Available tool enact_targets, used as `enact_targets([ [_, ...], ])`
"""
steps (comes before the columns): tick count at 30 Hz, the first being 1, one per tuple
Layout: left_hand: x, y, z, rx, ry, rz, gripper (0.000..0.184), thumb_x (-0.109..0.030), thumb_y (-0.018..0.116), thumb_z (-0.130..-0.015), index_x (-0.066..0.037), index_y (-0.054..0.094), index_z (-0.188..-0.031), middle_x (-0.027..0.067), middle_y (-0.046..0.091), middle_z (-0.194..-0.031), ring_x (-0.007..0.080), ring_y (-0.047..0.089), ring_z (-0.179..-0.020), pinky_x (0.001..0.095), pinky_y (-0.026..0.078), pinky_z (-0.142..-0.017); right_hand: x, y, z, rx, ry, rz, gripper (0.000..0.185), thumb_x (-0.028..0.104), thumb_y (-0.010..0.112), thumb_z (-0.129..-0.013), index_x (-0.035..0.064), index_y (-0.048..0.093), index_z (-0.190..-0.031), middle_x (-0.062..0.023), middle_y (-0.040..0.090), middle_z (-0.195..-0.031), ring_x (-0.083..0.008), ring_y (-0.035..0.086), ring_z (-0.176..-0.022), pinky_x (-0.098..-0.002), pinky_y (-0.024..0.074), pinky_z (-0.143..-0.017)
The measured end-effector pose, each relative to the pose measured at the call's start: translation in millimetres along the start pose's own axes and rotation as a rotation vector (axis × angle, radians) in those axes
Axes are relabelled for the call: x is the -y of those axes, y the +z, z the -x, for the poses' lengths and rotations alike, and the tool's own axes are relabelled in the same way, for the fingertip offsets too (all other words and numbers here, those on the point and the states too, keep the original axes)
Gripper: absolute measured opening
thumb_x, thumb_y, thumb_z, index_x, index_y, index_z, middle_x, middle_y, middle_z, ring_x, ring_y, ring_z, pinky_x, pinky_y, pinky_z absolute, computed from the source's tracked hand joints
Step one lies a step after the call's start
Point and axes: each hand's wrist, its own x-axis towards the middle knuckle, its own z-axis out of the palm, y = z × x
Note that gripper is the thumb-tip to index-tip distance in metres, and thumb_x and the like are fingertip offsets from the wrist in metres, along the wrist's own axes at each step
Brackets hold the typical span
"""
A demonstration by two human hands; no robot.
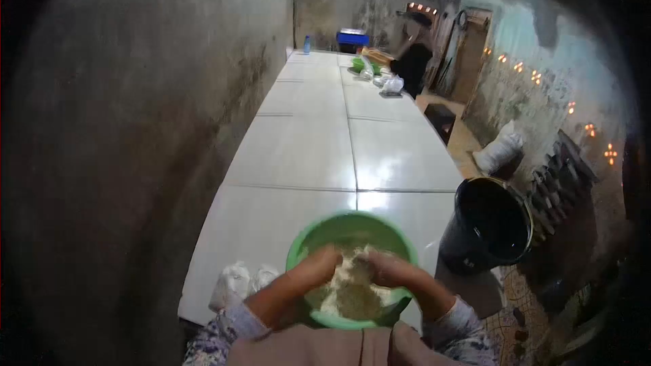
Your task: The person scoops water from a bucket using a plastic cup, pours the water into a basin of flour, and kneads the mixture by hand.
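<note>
A green basin stands at the near end of the white tiled table, with pale powder and a brownish mass in it. Both my hands are inside the basin, close to each other over the powder. My left hand is at the left, its fingers curled and blurred. At the right my right hand reaches into the powder, its fingertips smeared and partly hidden. Whether either hand holds some of the mixture is too blurred to tell.
White plastic bags lie left of the basin. A black bucket stands at the right edge. Across the long table, a person is near another green basin. A white sack sits by the right wall.
</note>
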Motion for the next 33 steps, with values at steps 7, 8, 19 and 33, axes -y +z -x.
enact_targets([
  [7, 31.7, -24.2, -29.4, -0.063, 0.268, -0.529, 0.028, -0.014, 0.048, -0.086, 0.001, 0.061, -0.105, 0.0244, 0.063, -0.1, 0.0386, 0.062, -0.096, 0.045, 0.047, -0.084, -16.6, -5.7, -26.5, -0.059, 0.002, -0.007, 0.037, -0.003, 0.049, -0.085, -0.0035, 0.051, -0.122, -0.0256, 0.062, -0.11, -0.0383, 0.062, -0.097, -0.045, 0.0492, -0.077],
  [8, 33.9, -22.4, -33.0, -0.035, 0.359, -0.661, 0.026, -0.01, 0.05, -0.084, -0.001, 0.062, -0.106, 0.0234, 0.063, -0.103, 0.0384, 0.061, -0.098, 0.0455, 0.047, -0.085, -27.0, 5.5, -35.2, 0.012, 0.197, -0.621, 0.04, 0.003, 0.05, -0.087, -0.0024, 0.048, -0.126, -0.0243, 0.06, -0.112, -0.0344, 0.061, -0.095, -0.0431, 0.0477, -0.079],
  [19, 37.0, -17.8, -39.2, -0.015, 0.181, -0.875, 0.037, -0.019, 0.073, -0.076, -0.01, 0.064, -0.111, 0.0188, 0.06, -0.113, 0.0363, 0.059, -0.105, 0.0456, 0.048, -0.088, -6.0, 64.5, -35.4, 0.267, -0.401, 0.183, 0.05, 0.016, 0.064, -0.078, 0.0044, 0.049, -0.124, -0.0231, 0.059, -0.108, -0.0407, 0.058, -0.1, -0.047, 0.0463, -0.085],
  [33, 62.0, -13.2, -58.5, 0.107, -0.144, -0.221, 0.031, -0.016, 0.049, -0.087, -0.004, 0.066, -0.11, 0.0242, 0.061, -0.113, 0.0352, 0.063, -0.097, 0.0437, 0.047, -0.086, 0.8, 6.3, -15.0, 0.104, -0.025, 0.302, 0.038, 0.01, 0.049, -0.084, 0.0121, 0.052, -0.122, -0.019, 0.065, -0.084, -0.0374, 0.064, -0.081, -0.0486, 0.0495, -0.067],
])
